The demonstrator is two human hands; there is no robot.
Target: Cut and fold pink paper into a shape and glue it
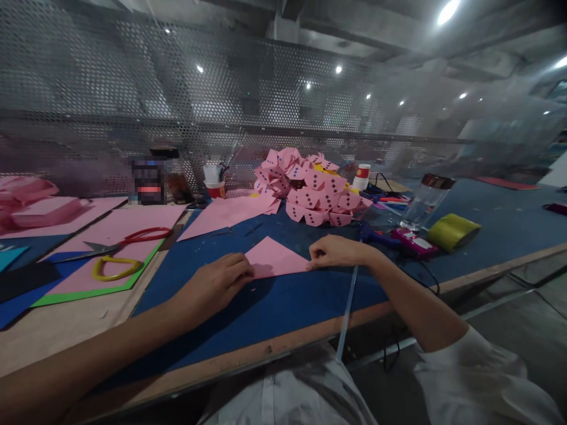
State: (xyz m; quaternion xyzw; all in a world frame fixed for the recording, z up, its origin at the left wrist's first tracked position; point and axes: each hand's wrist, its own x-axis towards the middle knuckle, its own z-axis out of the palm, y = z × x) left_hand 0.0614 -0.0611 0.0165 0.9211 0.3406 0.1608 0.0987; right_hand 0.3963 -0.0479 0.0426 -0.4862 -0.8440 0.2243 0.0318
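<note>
A sheet of pink paper [275,260] lies folded into a triangle on the blue table mat, its point facing away from me. My left hand [224,280] has its fingers bent together and grips the triangle's left corner. At the right corner, my right hand [330,252] is closed, with thumb and curled fingers on the paper. Just beyond the triangle sits a heap of folded pink paper pieces [319,192] with dark printed marks. Flat pink sheets [228,213] lie beside that heap.
Red-handled scissors [133,239] rest on coloured sheets to the left, near pink stacks [44,211]. At right stand a clear jar [423,203], a yellow-green roll [454,232] and a magenta device [414,243]. Paper cups [362,176] and a perforated metal screen [283,88] are behind.
</note>
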